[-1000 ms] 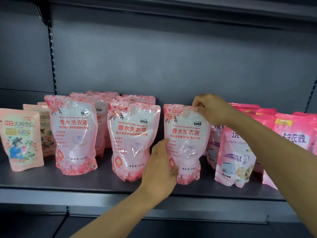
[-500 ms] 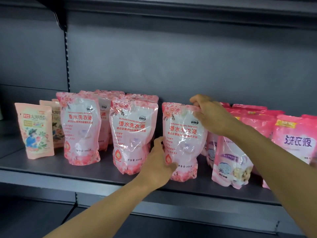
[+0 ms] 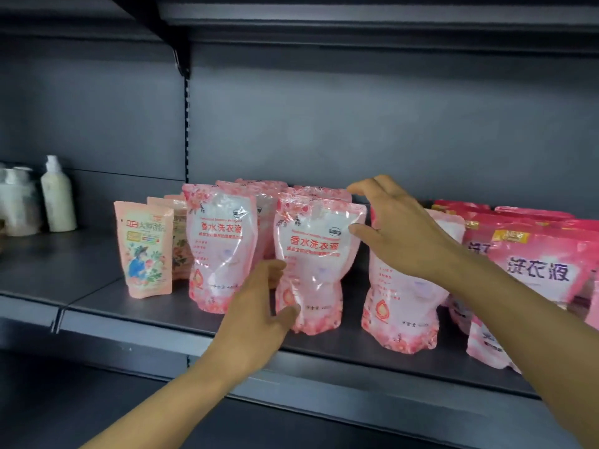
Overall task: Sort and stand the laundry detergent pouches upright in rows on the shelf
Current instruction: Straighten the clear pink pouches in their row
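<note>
Three pink-and-white floral detergent pouches stand upright in the front row of a dark grey shelf (image 3: 139,328): a left pouch (image 3: 223,247), a middle pouch (image 3: 314,264) and a right pouch (image 3: 402,303). More of the same kind stand behind them. My left hand (image 3: 259,312) is at the middle pouch's lower left side, fingers apart, thumb resting on its front. My right hand (image 3: 398,228) hovers spread at that pouch's upper right corner, thumb touching it, and covers the top of the right pouch.
Darker pink pouches (image 3: 538,267) crowd the shelf's right end, one white-and-pink pouch (image 3: 486,345) low in front. Peach illustrated pouches (image 3: 146,251) stand at the left. Further left are a white pump bottle (image 3: 58,196) and pale containers (image 3: 16,202). Another shelf board hangs above.
Both hands let go of the right pouch and moved left to the middle pouch, fingers now spread. The view has shifted left, bringing the white bottle into sight.
</note>
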Available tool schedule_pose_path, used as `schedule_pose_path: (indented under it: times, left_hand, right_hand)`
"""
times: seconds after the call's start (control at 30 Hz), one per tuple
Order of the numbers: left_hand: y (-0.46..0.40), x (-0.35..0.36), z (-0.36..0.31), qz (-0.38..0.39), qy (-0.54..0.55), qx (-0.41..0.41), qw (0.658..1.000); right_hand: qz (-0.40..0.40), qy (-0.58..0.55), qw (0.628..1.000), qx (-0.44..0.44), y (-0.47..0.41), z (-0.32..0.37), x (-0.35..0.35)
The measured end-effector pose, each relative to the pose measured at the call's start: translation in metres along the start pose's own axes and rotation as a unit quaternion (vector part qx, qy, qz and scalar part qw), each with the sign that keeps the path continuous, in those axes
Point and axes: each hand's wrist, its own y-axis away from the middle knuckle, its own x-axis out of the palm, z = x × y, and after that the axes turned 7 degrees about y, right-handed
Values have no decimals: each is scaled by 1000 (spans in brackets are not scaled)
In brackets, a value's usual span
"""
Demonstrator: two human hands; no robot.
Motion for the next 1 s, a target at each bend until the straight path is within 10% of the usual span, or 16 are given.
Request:
schedule_pose_path:
  times: [0.37,1.0]
  left_hand:
    - [-45,-107,91,-46,20,-33,998]
    - [-75,-72,153,12,58,-127,990]
  right_hand:
    - [13,16,999,27,-88,92,52]
    - [70,158,981,94,-137,96,96]
